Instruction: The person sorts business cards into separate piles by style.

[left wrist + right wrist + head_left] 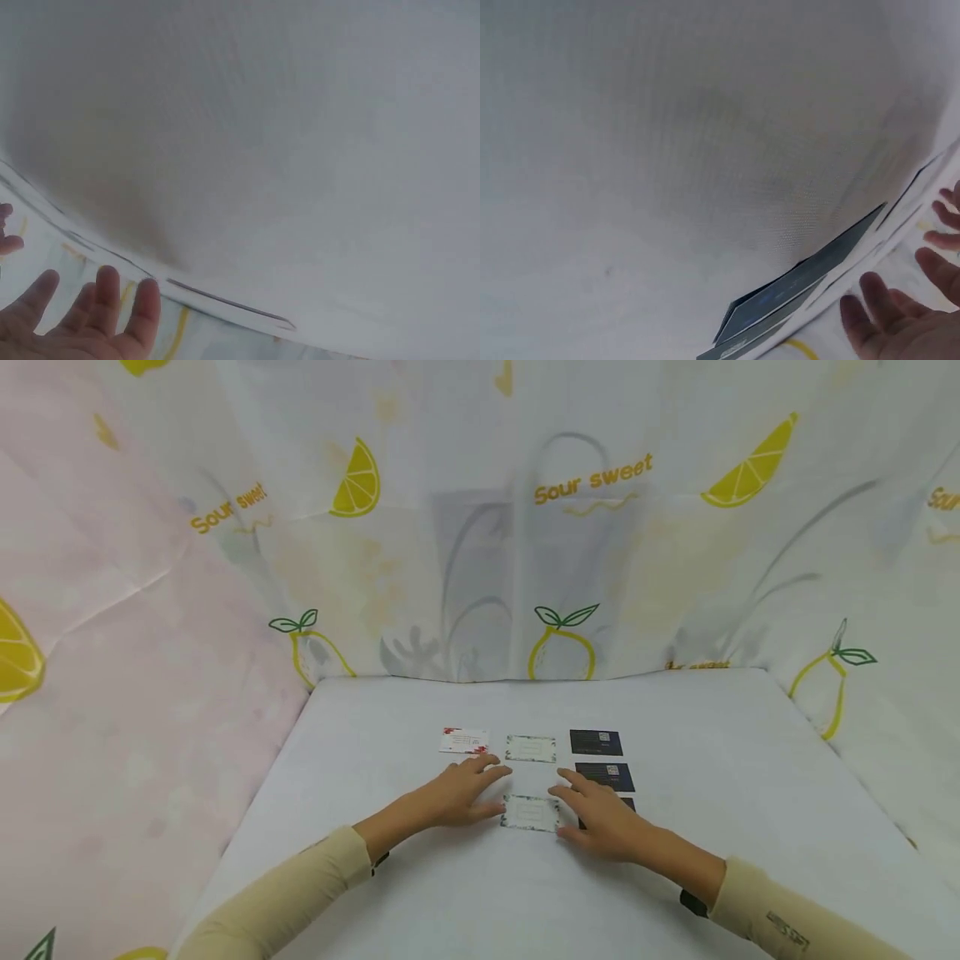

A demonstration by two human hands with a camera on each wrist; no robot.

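In the head view a white card with a blue-green floral border (531, 813) lies flat between the two hands. My left hand (459, 795) is at its left, fingers spread, the thumb tip at the card's left edge. On the other side my right hand (609, 822) has its fingers extended, thumb by the card's lower right corner; contact is hard to tell. That hand partly covers the nearest black card (628, 804). Both wrist views show loosely spread fingers, on the left hand (94, 319) and the right hand (904, 319), with nothing held.
Farther back on the white table (375, 735) lie a red-flowered white card (463, 741) and a green-bordered white card (531, 748). Two more black cards, a far one (596, 742) and a middle one (611, 776), continue the right column. Lemon-print cloth (480, 568) hangs behind.
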